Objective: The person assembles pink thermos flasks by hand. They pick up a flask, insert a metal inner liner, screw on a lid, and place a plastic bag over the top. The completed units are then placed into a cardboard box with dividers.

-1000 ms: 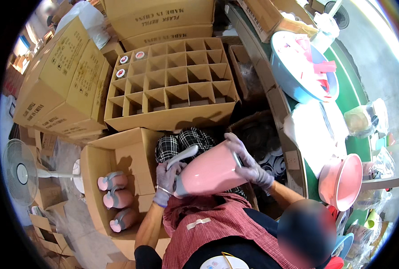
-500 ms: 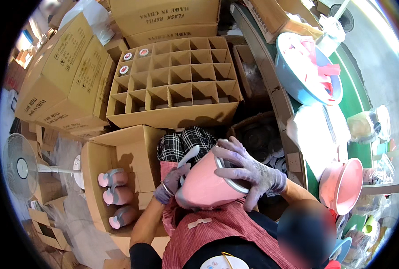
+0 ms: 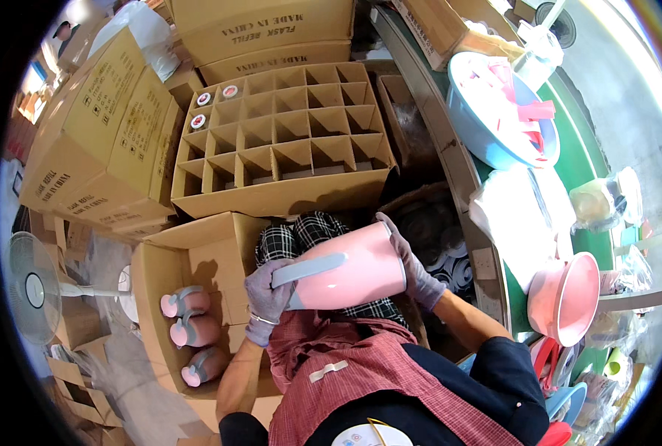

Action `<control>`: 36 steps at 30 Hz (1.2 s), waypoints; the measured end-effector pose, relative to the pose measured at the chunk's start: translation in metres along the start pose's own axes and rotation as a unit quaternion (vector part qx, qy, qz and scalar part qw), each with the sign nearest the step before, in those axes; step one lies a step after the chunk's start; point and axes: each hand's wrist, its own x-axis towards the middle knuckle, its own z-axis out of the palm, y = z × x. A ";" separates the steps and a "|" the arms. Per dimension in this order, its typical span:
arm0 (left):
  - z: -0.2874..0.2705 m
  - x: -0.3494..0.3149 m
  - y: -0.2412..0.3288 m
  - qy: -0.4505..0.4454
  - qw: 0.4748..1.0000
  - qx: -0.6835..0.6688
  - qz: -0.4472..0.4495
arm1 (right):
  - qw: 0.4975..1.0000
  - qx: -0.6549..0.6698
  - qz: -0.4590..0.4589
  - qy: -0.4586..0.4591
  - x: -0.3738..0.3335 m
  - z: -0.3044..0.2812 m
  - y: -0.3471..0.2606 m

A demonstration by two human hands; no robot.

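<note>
A pink thermos jug with a grey handle lies on its side across my lap, its wide base toward the right. My gloved left hand is closed round its grey top end, close to the handle. At the other end my gloved right hand grips the base, its fingers partly hidden behind the rim. An open carton beside my left forearm has three more pink jugs lying in it, their grey handles showing. Beyond my knees stands a divided carton with three red-and-white round tops in its far-left cells.
Closed cartons are stacked at the left, above a standing fan. On the right a green workbench carries a blue basin of pink parts and a pink bucket. Dark round parts sit in a box by my right hand.
The jug has turned from tilted, with its open base facing up right, to lying level with its handle upward. My right hand has moved from over the base rim to its end.
</note>
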 end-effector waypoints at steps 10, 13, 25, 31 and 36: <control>0.033 -0.046 -0.032 -0.107 0.799 -0.405 -0.432 | 0.795 -0.422 -0.276 -0.338 0.004 0.026 -0.091; 0.030 -0.055 -0.025 -0.076 0.848 -0.375 -0.368 | 0.874 -0.353 -0.203 -0.266 0.001 0.009 -0.063; -0.008 -0.022 0.013 -0.009 0.997 0.072 -0.006 | 0.987 0.154 0.005 0.034 -0.008 0.000 0.068; -0.007 -0.002 0.021 -0.064 0.983 0.082 0.149 | 0.971 0.219 0.034 0.091 0.004 -0.018 0.097; -0.001 -0.039 -0.036 -0.055 0.919 -0.273 -0.279 | 0.943 -0.296 -0.139 -0.063 0.000 -0.008 -0.011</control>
